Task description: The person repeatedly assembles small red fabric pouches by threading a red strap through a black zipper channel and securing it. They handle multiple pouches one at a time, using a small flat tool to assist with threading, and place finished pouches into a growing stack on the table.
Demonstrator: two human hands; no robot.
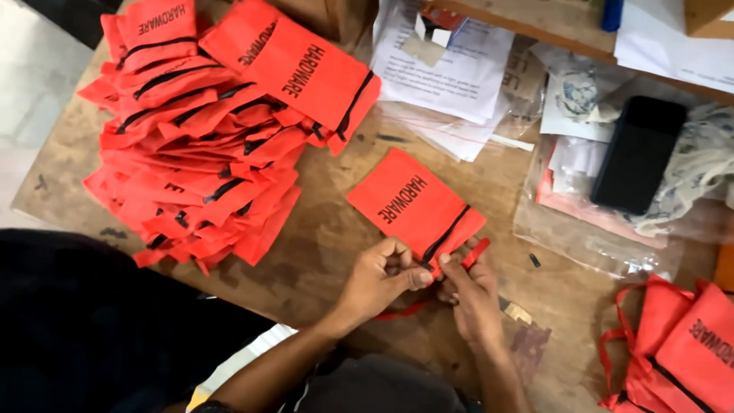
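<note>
While our left hand (382,275) and right hand (472,294) meet at the near edge of the wooden tabletop (321,229), both pinch the mouth end of a small red drawstring pouch (413,203) that lies flat just ahead of them, its black-lettered label facing up. The left grip presses thumb and fingertips together on the pouch's black-edged hem; the right grip pinches the red drawstring (475,252) beside it. To the left, a big heap of matching red pouches (199,130) spreads across the tabletop, well apart from our hands. A few more red pouches (680,352) sit at the near right corner. Beyond the pouch lie printed white paper sheets (451,61), clear plastic bags (581,229), a black phone (638,153) resting on them, and crumpled pale cloth (707,164).
</note>
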